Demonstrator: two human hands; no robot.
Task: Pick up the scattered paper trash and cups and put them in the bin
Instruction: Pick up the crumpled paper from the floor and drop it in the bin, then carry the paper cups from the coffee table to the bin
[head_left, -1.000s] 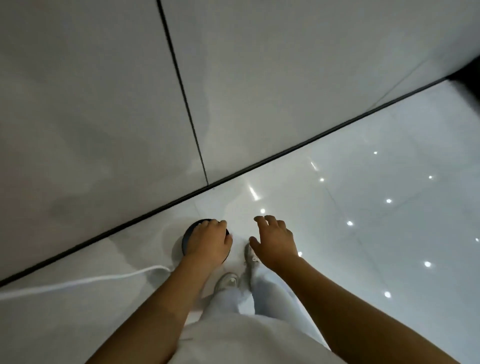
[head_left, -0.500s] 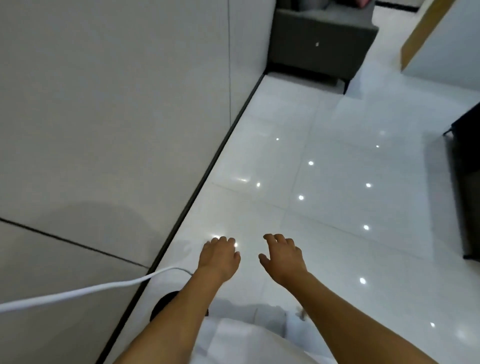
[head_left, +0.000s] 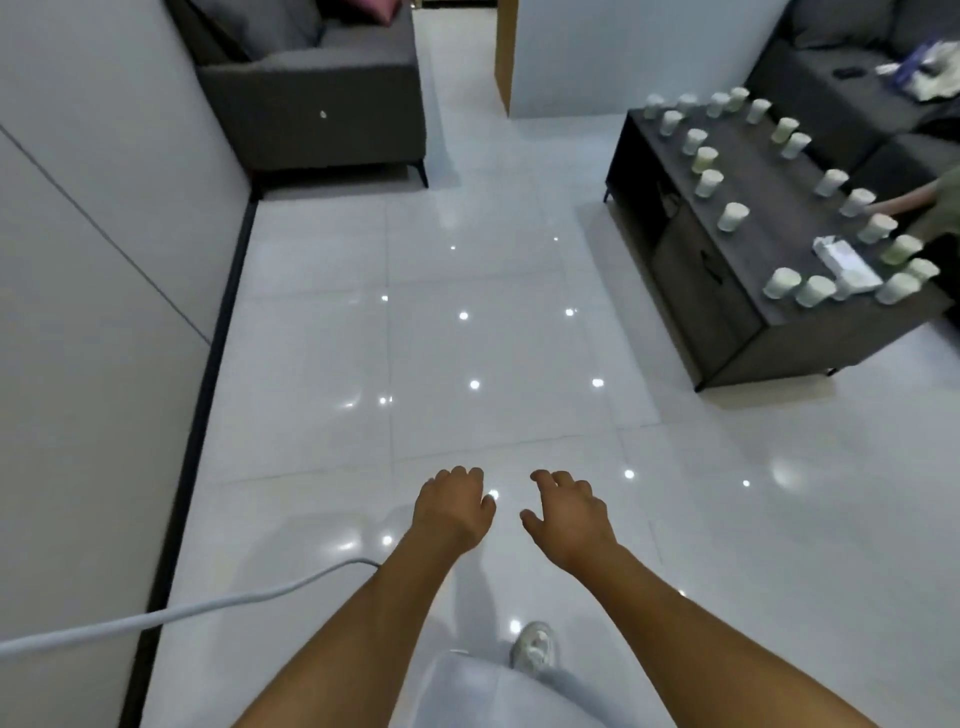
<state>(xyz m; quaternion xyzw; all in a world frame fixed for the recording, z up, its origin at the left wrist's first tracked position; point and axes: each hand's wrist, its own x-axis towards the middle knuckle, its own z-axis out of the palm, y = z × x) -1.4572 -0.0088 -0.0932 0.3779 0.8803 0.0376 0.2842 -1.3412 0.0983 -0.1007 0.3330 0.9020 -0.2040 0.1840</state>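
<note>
My left hand (head_left: 451, 512) and my right hand (head_left: 569, 514) hang side by side over the glossy white floor, palms down, fingers loosely curled, holding nothing. Several white paper cups (head_left: 732, 216) stand scattered across the dark coffee table (head_left: 727, 332) at the upper right. A flat white paper packet (head_left: 844, 262) lies among the cups near the table's right end. The bin is out of view.
A grey sofa (head_left: 317, 109) stands at the top left against the wall (head_left: 93, 260). Another dark sofa (head_left: 841, 78) sits behind the table. A white cable (head_left: 171, 616) runs in from the lower left. Someone's sleeve (head_left: 940, 202) reaches in at the right edge.
The view has swung up from the wall and floor to the room, bringing the table with cups into sight. The round dark bin under my left hand has left the frame.
</note>
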